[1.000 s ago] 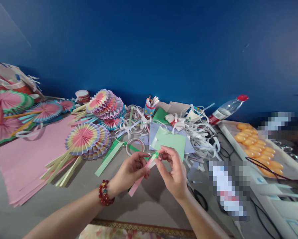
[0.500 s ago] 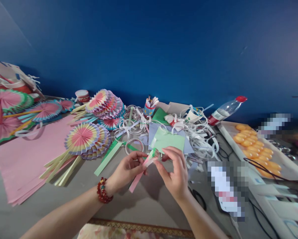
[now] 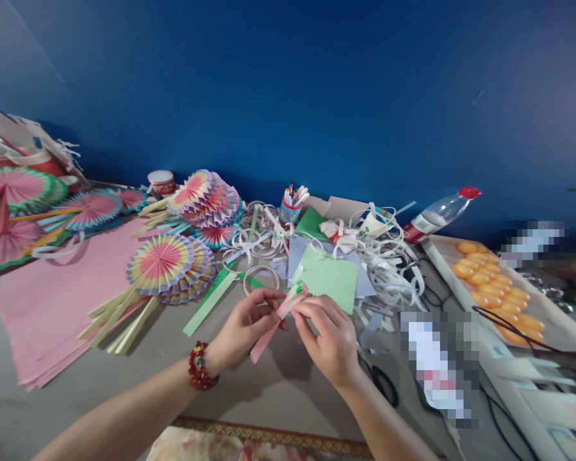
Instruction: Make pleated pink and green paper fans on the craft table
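In the middle of the head view, a narrow pleated strip of pink paper (image 3: 266, 340) with green at its far end slants between my hands. My left hand (image 3: 247, 323), with a red bead bracelet at the wrist, grips the strip around its middle. The thumb and fingers of my right hand (image 3: 327, 333) are pinched together at the strip's right edge, near the green end. Just beyond the hands lies a light green square sheet (image 3: 329, 274) on a lavender sheet (image 3: 295, 246). To the left are light green paper strips (image 3: 209, 303).
Pleated paper fans (image 3: 160, 264) and a stack of pink sheets (image 3: 52, 307) cover the left side. Curled white paper scraps (image 3: 396, 272) lie at the back beside a pen cup (image 3: 290, 211). A bottle (image 3: 439, 214) leans there; rightward stand a tray of orange pieces (image 3: 489, 282) and cables.
My right hand has come in closer to the paper strip, its thumb and fingers moving left and drawing together along the edge. My left hand keeps its grip almost in place.
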A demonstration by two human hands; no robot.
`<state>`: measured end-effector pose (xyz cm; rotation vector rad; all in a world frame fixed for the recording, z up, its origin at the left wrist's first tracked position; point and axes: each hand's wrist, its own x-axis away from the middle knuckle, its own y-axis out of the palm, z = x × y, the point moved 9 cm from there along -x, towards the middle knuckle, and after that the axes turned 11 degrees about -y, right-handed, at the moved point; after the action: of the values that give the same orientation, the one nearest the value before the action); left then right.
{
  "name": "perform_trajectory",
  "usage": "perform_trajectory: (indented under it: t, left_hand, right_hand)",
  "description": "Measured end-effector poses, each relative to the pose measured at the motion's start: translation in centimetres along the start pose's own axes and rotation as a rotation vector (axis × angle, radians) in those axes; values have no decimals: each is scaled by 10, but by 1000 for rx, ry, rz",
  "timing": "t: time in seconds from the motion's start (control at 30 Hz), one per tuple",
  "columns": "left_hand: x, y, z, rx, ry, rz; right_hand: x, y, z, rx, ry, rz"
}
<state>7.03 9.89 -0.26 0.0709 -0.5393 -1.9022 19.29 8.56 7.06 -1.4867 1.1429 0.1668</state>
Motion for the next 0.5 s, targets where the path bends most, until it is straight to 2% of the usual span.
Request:
perform_trajectory:
  t: [0.17, 0.37, 0.5]
  left_hand:
    - [1, -2, 4, -31, 76, 39]
    - [10, 0, 13, -323, 229, 149]
    - [16, 4, 17, -431, 314, 164]
  right_hand:
    - [-1, 5, -5, 23, -28, -32]
    - [0, 4, -7, 94, -18, -13]
    - [0, 4, -8, 122, -26, -1]
